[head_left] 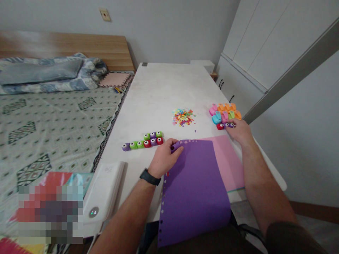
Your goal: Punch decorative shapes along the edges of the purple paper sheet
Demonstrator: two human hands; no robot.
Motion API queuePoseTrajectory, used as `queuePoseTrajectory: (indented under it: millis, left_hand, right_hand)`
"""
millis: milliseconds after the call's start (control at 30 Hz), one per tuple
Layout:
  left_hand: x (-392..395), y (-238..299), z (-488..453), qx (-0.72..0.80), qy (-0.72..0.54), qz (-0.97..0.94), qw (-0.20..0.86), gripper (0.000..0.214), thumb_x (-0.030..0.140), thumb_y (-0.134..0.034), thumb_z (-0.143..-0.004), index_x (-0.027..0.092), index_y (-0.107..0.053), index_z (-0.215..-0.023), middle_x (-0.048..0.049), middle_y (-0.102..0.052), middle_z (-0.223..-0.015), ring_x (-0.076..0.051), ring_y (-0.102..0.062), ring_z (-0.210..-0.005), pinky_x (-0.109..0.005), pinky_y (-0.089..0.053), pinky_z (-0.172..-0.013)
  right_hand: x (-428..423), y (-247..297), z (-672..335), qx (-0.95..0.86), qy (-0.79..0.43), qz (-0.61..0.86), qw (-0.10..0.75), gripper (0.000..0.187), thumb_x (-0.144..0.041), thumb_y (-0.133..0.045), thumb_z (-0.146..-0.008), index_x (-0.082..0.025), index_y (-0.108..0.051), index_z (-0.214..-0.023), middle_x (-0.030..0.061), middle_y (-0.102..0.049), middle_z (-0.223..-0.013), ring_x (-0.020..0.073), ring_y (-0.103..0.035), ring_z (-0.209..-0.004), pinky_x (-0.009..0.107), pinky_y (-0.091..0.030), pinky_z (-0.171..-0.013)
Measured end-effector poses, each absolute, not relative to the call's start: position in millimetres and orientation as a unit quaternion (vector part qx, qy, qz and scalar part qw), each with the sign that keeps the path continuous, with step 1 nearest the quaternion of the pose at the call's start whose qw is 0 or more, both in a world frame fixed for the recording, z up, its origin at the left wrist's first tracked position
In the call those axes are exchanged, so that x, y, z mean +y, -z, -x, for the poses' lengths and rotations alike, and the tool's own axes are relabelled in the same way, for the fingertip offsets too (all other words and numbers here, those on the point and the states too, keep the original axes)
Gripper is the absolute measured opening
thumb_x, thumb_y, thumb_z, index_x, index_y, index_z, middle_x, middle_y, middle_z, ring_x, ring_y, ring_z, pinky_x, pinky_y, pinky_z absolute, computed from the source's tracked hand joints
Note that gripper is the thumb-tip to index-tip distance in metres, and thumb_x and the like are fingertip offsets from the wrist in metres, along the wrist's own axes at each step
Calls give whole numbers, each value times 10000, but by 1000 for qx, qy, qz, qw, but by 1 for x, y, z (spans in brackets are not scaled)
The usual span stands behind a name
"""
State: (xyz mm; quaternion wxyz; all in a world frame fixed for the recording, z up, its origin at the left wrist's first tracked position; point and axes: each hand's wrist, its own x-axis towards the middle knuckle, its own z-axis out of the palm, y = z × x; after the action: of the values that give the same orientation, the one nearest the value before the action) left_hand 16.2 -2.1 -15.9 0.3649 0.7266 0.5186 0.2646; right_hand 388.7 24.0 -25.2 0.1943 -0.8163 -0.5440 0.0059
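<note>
My left hand (167,158), wearing a dark wristband, is closed on the top left corner of a purple sheet (196,190). Small shapes are punched along the sheet's left and top edges, and its lower part hangs toward my lap. At the right, my right hand (240,131) has thumb and fingers around a small purple craft punch (232,125), at the end of a short row. Beside it in that row is a red craft punch (220,126). Under the purple sheet lies a pink sheet (229,162).
Colourful paper cutouts (183,117) are piled mid-table. More small punches (147,141) stand in rows at left; larger bright punches (225,112) sit behind my right hand. A white device with a lit display (106,190) lies at the left edge, beside a bed (60,123).
</note>
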Motion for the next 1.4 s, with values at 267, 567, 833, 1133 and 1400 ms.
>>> queuePoseTrajectory:
  millis: [267,567,833,1133,1400]
  left_hand:
    - [-2,16,-16,518,-263,-728,366,303,458,-594,-905,217,-679,-1068,-22,-740,-937,-198,-658,-824,-314,-476,-749]
    - [-2,15,-16,519,-259,-731,360,305,454,-597,-905,212,-682,-1069,-26,-740,-927,-196,-657,-810,-312,-477,-741]
    - [-2,16,-16,517,-259,-733,358,306,454,-591,-907,210,-678,-1068,-30,-737,-939,-201,-656,-824,-313,-471,-738]
    - [-2,16,-16,522,-255,-730,361,302,454,-591,-904,215,-675,-1068,-28,-735,-926,-202,-655,-814,-315,-470,-734]
    - [-2,16,-16,521,-255,-732,359,294,458,-598,-904,220,-675,-1058,-17,-729,-913,-191,-649,-800,-314,-467,-733]
  right_hand:
    - [24,26,-389,-527,4,831,179,326,-338,-663,-794,-241,-795,-1076,120,-732,-1024,281,-660,-908,382,-499,-810]
    - [25,30,-390,-528,14,830,176,334,-351,-650,-801,-227,-789,-1079,121,-729,-1020,277,-656,-917,381,-504,-825]
    - [25,32,-396,-525,4,827,200,365,-273,-642,-770,-216,-772,-1106,132,-719,-1052,278,-657,-901,391,-502,-829]
    - [28,44,-406,-504,-9,838,211,409,-221,-588,-778,-186,-710,-1166,125,-722,-1063,289,-660,-968,413,-500,-870]
    - [31,52,-413,-494,4,841,220,370,-224,-572,-787,-175,-708,-1128,114,-731,-1036,280,-671,-969,414,-504,-891]
